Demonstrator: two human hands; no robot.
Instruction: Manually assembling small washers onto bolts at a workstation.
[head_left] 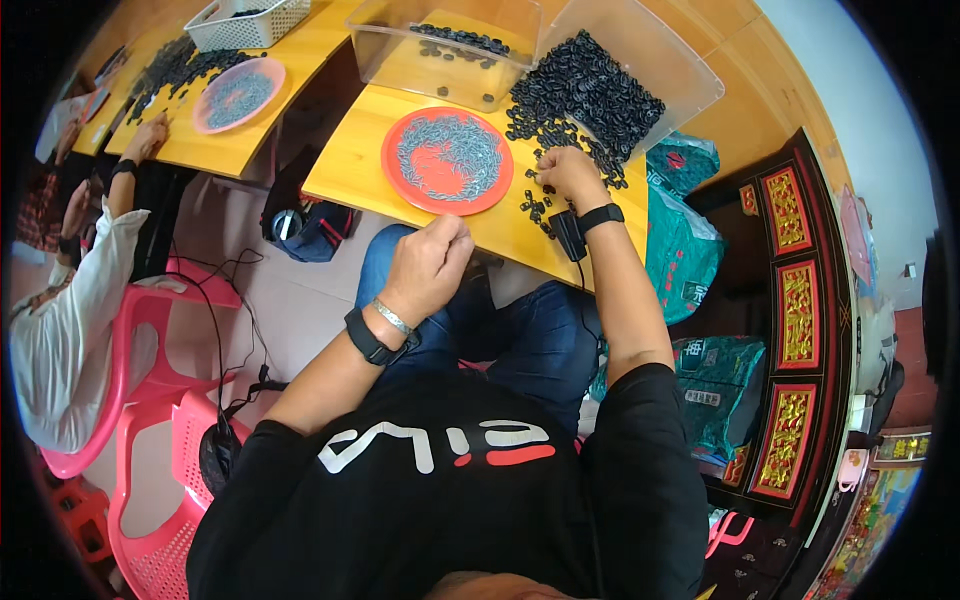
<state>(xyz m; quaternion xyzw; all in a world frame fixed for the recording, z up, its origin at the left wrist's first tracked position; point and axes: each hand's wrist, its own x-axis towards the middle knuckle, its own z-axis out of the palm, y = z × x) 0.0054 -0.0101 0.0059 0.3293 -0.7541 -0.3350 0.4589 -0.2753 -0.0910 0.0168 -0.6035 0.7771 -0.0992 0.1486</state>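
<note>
My left hand (428,266) is closed above my lap, just off the near table edge and below a round red plate (497,195). Its curled fingers hide whatever they hold, if anything. On the plate lies a heap of slim silvery metal pieces (470,150), like small screws or nails. Over to the right, my right hand (573,178) reaches down to the wooden table with its fingertips pinched together among small black parts (534,206). Whether a part is between those fingertips is too small to tell. A bigger pile of black parts (585,90) spills from a tipped clear bin.
The clear bin (690,85) lies behind my right hand; a clear box (440,75) stands behind the plate. A black device (568,236) with a cable hangs by my right wrist. At left, a co-worker's hand (147,138) rests near a pink bowl (276,85). Green bags (690,260) stand right.
</note>
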